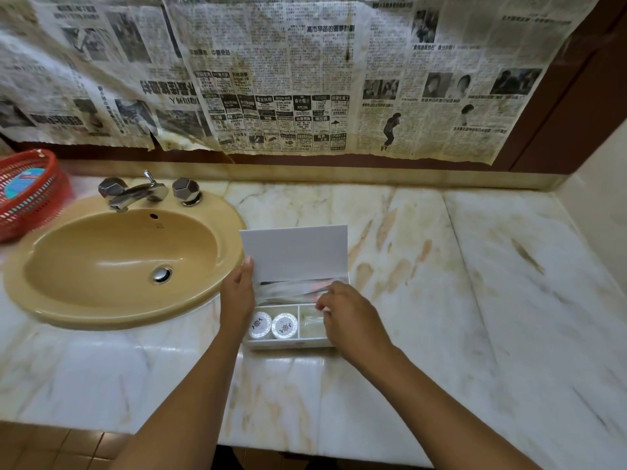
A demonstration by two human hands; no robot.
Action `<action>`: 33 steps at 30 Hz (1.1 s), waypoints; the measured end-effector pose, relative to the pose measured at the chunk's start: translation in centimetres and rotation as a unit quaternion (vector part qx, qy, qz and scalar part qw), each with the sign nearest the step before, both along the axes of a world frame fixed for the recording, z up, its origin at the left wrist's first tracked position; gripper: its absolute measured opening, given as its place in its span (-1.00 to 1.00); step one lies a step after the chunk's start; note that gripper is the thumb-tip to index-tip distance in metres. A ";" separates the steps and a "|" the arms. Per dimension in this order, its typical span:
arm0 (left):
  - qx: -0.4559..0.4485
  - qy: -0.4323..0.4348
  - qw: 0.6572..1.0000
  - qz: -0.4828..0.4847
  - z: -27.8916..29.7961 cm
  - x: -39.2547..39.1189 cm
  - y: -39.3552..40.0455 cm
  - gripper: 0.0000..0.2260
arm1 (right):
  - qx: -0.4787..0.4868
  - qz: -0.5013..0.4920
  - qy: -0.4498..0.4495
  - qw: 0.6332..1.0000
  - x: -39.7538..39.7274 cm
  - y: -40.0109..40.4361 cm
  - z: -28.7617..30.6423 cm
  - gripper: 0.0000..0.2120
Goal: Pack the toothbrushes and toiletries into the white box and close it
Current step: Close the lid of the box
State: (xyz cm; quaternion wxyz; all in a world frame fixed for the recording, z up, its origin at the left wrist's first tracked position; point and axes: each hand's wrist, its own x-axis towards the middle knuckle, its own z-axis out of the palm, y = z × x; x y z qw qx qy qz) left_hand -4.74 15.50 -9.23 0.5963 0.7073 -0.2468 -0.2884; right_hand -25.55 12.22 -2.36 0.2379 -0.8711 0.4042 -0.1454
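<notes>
The white box point(291, 344) sits open on the marble surface point(441, 300), just right of the basin's rim and nearer the front edge than the back wall. Its lid point(295, 252) stands upright, hinged at the far side, plain white inside. The long back compartment holds clear-wrapped toothbrushes point(288, 290), lying flat lengthwise, though glare and blur make the count hard to call. In the front-left compartment two round white toiletries point(273, 325) with dark printed emblems sit side by side, touching. The front-right compartment holds a pale, clear-wrapped packet point(310, 322), partly hidden.
</notes>
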 end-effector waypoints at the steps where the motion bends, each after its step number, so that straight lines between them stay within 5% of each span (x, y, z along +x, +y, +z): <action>1: 0.001 -0.001 1.000 0.001 0.0 0.0 0.0 -0.60 | 0.005 0.017 0.031 0.999 0.7 0.1 -0.4 -0.71; 7: -0.018 0.014 1.000 0.002 0.6 -0.4 0.0 -0.65 | 0.066 0.051 0.174 0.981 2.1 0.0 -2.1 -0.69; 12: -0.014 0.019 1.000 0.002 0.4 0.0 0.0 -0.58 | -0.003 -0.038 -0.013 0.999 1.8 -1.4 0.2 -0.76; 15: -0.002 0.046 0.999 0.017 0.8 -0.1 0.0 -0.57 | -0.043 -0.097 -0.128 0.986 1.7 -3.1 2.4 -0.62; 18: 0.010 0.060 0.998 0.029 1.3 -0.5 0.0 -0.54 | -0.036 -0.118 -0.088 0.988 1.8 -5.0 3.3 -0.55; 26: -0.004 0.149 0.988 0.043 1.1 0.1 0.1 -0.55 | -0.102 -0.118 -0.157 0.975 0.1 -3.4 2.1 -0.94; 33: 0.003 0.242 0.970 0.022 0.7 1.0 0.6 -0.53 | -0.122 -0.104 -0.135 0.978 -3.2 1.3 -1.9 -0.91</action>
